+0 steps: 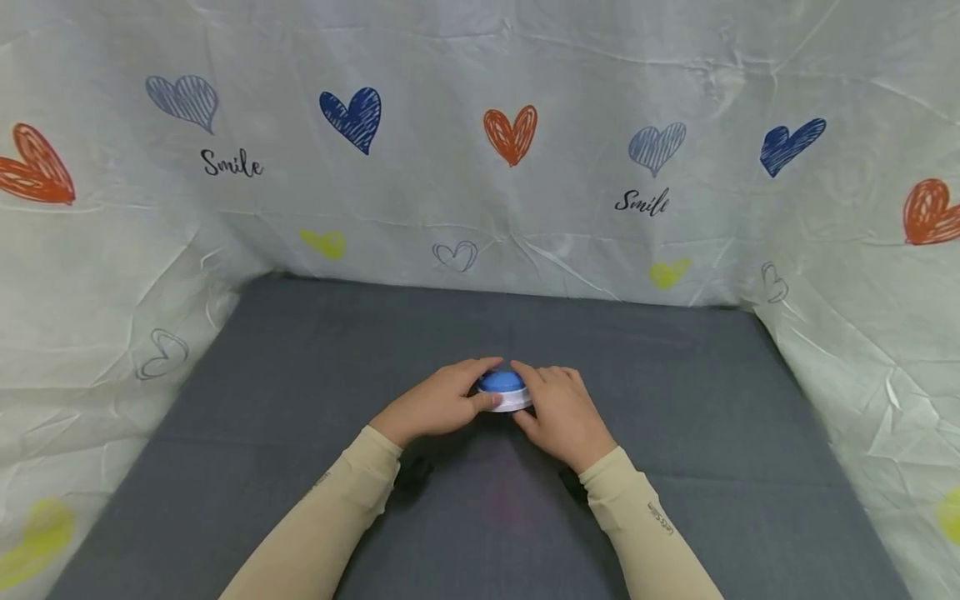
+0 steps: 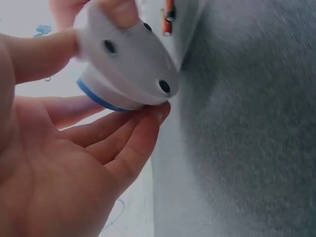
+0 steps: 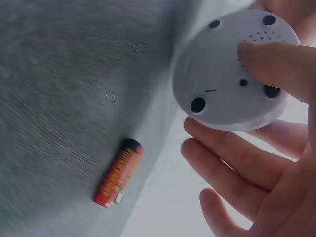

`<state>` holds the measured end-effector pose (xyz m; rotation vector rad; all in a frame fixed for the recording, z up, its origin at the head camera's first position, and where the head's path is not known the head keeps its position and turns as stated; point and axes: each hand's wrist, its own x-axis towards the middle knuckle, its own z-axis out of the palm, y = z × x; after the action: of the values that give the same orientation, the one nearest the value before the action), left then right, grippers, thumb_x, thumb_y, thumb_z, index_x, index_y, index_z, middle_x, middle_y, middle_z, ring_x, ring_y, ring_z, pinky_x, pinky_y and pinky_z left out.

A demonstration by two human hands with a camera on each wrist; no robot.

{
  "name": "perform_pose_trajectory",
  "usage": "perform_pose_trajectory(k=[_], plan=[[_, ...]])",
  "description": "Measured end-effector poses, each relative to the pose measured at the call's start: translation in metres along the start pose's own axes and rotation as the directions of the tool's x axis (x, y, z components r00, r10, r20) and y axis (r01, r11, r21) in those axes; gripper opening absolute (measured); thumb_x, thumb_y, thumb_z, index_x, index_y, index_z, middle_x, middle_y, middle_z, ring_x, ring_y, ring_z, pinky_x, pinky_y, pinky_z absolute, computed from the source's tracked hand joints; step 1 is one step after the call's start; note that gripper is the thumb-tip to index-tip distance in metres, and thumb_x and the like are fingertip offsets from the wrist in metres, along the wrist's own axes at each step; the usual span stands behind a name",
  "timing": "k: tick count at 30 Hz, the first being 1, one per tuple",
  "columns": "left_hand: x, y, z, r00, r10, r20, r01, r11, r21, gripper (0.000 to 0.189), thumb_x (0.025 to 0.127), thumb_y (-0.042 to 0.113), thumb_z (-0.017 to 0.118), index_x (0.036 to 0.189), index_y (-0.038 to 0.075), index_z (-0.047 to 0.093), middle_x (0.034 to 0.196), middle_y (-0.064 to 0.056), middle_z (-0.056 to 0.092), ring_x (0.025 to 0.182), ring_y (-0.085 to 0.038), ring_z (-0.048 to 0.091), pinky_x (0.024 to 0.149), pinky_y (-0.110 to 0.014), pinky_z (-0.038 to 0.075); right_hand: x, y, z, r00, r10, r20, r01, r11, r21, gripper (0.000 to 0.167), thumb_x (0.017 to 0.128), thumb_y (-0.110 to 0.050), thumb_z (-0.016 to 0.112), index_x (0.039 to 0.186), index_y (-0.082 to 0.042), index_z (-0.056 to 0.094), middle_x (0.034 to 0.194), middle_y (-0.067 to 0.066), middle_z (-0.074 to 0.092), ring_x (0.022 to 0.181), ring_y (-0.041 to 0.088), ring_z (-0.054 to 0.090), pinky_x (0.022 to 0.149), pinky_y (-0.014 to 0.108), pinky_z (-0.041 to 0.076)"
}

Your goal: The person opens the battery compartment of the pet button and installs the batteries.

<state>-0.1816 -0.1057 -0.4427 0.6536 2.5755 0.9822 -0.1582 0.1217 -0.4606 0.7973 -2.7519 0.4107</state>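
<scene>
Shared grip: left hand [image 1: 437,405] and right hand [image 1: 564,417] pinch a round, blue-domed white plastic device [image 1: 507,390]; uneven pressure could tip it loose.

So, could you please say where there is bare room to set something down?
The grey cloth is bare outward from the left sleeve and right sleeve to the heart-print backdrop, and in a strip along its back. The middle is crowded: the left hand and right hand hold the blue-domed button, with red batteries nearby.
</scene>
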Motion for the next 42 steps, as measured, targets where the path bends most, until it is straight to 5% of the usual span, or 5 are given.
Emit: perform_pose_trajectory(k=[9,21,30,39,42], plan=[[-0.001,0.003,-0.005,0.999,-0.037,0.013,0.039,0.989,-0.140,0.066,0.110,0.064,0.048,0.164,0.024,0.049,0.153,-0.002,0.063,0.132,-0.022,0.064,0.111,-0.052,0.050,-0.001,0.002,-0.007,0.994,0.026,-0.110,-0.022,0.999,0.031,0.045,0.101,-0.037,0.078,0.132,-0.005,0.072,0.091,0.008,0.081,0.080,0.025,0.076,0.095,0.053,0.058],[-0.002,-0.001,0.000,0.999,-0.037,0.020,0.039,0.991,-0.132,0.050,0.116,0.045,0.047,0.156,0.017,0.058,0.143,-0.005,0.069,0.125,-0.021,0.066,0.107,-0.049,0.052,-0.002,-0.004,-0.001,0.992,0.052,-0.113,-0.047,0.998,0.047,0.042,0.101,-0.037,0.078,0.127,-0.004,0.074,0.075,0.007,0.076,0.064,0.023,0.070,0.073,0.047,0.058],[0.003,-0.006,0.001,0.995,-0.079,0.059,0.089,0.980,-0.177,0.036,0.115,0.034,0.052,0.133,0.011,0.073,0.099,-0.004,0.073,0.074,-0.014,0.068,0.073,-0.032,0.056,-0.002,-0.009,0.006,0.988,0.107,-0.111,-0.106,0.994,0.016,0.041,0.100,-0.036,0.079,0.119,0.000,0.077,0.068,0.010,0.073,0.056,0.026,0.065,0.058,0.041,0.053],[0.004,-0.002,0.007,0.991,-0.124,0.053,0.128,0.989,-0.073,0.109,0.080,0.040,0.097,0.170,0.022,0.037,0.150,-0.008,0.064,0.119,-0.021,0.065,0.099,-0.042,0.053,-0.002,-0.008,0.009,0.989,0.106,-0.106,-0.110,0.993,-0.040,0.047,0.102,-0.039,0.076,0.127,0.001,0.076,0.081,0.014,0.079,0.071,0.030,0.075,0.076,0.049,0.059],[0.005,0.000,0.009,0.992,-0.121,0.040,0.121,0.993,-0.013,0.108,0.080,0.035,0.098,0.169,0.025,0.039,0.151,-0.011,0.061,0.119,-0.023,0.062,0.096,-0.043,0.052,-0.001,-0.007,0.004,0.992,0.088,-0.096,-0.094,0.994,-0.061,0.050,0.099,-0.041,0.080,0.133,-0.005,0.075,0.103,0.012,0.082,0.094,0.029,0.077,0.088,0.049,0.057]])
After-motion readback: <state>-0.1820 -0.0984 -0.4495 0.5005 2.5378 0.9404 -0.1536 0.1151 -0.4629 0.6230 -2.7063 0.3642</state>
